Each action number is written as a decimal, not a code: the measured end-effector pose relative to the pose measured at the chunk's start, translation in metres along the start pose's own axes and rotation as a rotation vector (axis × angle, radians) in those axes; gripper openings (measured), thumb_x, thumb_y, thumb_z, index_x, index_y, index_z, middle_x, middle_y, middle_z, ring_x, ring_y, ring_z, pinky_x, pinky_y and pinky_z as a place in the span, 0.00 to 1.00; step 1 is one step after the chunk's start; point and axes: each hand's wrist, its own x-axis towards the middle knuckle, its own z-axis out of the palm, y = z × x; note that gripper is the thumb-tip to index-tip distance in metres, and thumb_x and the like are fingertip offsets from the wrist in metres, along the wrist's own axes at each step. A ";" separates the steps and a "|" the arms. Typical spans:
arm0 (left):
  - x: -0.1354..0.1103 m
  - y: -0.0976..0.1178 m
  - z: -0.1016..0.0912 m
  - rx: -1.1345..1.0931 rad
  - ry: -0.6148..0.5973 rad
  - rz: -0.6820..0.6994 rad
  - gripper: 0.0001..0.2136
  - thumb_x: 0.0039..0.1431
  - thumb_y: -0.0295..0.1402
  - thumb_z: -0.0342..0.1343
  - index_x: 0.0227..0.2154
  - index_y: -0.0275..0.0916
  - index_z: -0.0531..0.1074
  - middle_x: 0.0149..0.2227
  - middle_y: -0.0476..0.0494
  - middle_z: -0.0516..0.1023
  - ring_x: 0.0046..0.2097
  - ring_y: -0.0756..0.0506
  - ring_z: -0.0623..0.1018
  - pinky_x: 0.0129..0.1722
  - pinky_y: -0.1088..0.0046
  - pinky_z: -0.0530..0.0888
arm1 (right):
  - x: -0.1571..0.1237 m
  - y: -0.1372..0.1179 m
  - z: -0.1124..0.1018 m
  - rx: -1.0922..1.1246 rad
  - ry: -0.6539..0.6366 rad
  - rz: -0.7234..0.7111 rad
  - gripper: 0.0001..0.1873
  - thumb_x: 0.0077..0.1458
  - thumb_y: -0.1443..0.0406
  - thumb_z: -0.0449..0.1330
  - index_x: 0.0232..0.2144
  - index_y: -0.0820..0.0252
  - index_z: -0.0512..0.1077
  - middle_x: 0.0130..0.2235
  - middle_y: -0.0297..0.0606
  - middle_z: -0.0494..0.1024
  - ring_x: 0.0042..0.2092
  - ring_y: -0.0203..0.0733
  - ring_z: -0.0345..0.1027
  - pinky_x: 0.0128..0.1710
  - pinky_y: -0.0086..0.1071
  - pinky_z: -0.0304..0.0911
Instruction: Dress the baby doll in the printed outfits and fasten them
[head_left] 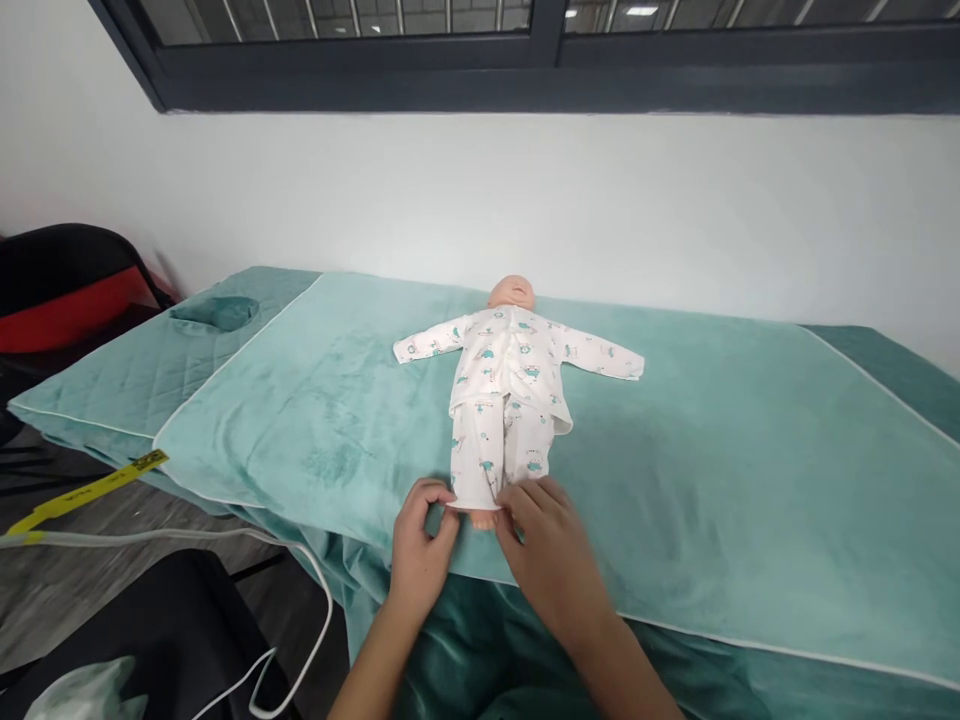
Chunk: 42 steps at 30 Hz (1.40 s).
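A baby doll (512,385) lies on its back on a teal blanket (712,480), head toward the wall, arms spread. It wears a white top and trousers (501,450) printed with small teal figures. My left hand (421,548) pinches the hem of the doll's left-side trouser leg. My right hand (547,545) grips the hem of the other trouser leg, fingers curled over it. One bare doll foot (482,518) pokes out between my hands.
The blanket covers a teal massage bed (112,385) with a face hole (215,312) at its left end. A white wall runs behind. A black and red chair (67,290) stands at left; a white cable (300,620) and yellow tape (90,490) lie on the floor.
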 end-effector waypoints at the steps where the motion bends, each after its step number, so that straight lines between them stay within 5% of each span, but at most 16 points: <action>1: -0.002 0.000 -0.001 0.004 -0.003 0.011 0.03 0.58 0.27 0.53 0.32 0.41 0.70 0.35 0.47 0.73 0.39 0.46 0.74 0.42 0.69 0.71 | -0.005 -0.001 0.000 0.019 0.028 -0.003 0.08 0.58 0.74 0.55 0.30 0.57 0.68 0.33 0.37 0.75 0.39 0.46 0.66 0.38 0.37 0.58; 9: -0.018 0.004 -0.008 0.051 -0.024 0.068 0.03 0.61 0.27 0.52 0.35 0.41 0.70 0.37 0.47 0.72 0.40 0.47 0.74 0.41 0.72 0.71 | -0.022 -0.007 0.002 0.124 0.188 -0.027 0.09 0.57 0.76 0.56 0.35 0.57 0.69 0.33 0.36 0.74 0.37 0.44 0.66 0.37 0.36 0.61; 16: -0.026 0.002 -0.001 0.151 0.007 0.081 0.05 0.62 0.26 0.51 0.39 0.41 0.67 0.36 0.48 0.69 0.39 0.48 0.73 0.41 0.72 0.71 | -0.028 -0.007 0.006 0.204 0.141 0.011 0.09 0.59 0.75 0.55 0.37 0.56 0.68 0.37 0.37 0.75 0.40 0.44 0.67 0.37 0.36 0.64; 20: -0.031 -0.003 0.006 0.246 0.051 0.054 0.04 0.63 0.27 0.51 0.40 0.41 0.67 0.34 0.49 0.67 0.37 0.48 0.72 0.40 0.71 0.71 | -0.036 0.006 0.003 0.331 0.126 -0.008 0.10 0.63 0.72 0.54 0.42 0.54 0.69 0.42 0.38 0.76 0.46 0.42 0.69 0.45 0.36 0.66; 24: -0.035 0.006 0.008 0.310 0.140 0.206 0.09 0.63 0.24 0.50 0.44 0.39 0.66 0.40 0.44 0.69 0.43 0.46 0.72 0.44 0.68 0.73 | -0.048 0.030 0.000 0.439 0.217 0.126 0.09 0.65 0.69 0.52 0.45 0.54 0.69 0.44 0.38 0.74 0.44 0.39 0.70 0.43 0.32 0.68; 28: -0.028 0.027 0.019 0.429 -0.035 0.430 0.15 0.62 0.24 0.53 0.51 0.38 0.66 0.50 0.38 0.70 0.55 0.41 0.70 0.53 0.61 0.71 | -0.050 0.045 0.010 0.288 0.197 0.268 0.12 0.61 0.68 0.55 0.48 0.56 0.68 0.46 0.41 0.74 0.44 0.43 0.70 0.43 0.36 0.69; 32: -0.009 0.042 0.032 0.594 -0.271 0.535 0.17 0.62 0.25 0.55 0.54 0.38 0.66 0.54 0.38 0.72 0.61 0.37 0.66 0.60 0.51 0.66 | -0.039 0.047 0.020 0.201 0.123 0.254 0.11 0.61 0.67 0.56 0.47 0.56 0.68 0.46 0.41 0.75 0.46 0.46 0.70 0.44 0.39 0.67; 42: 0.006 0.047 0.033 0.581 -0.350 0.537 0.08 0.62 0.27 0.55 0.44 0.41 0.69 0.42 0.44 0.75 0.48 0.43 0.75 0.61 0.48 0.63 | -0.036 0.046 0.003 0.456 0.120 0.100 0.06 0.60 0.72 0.54 0.35 0.55 0.66 0.34 0.33 0.70 0.35 0.36 0.65 0.35 0.29 0.61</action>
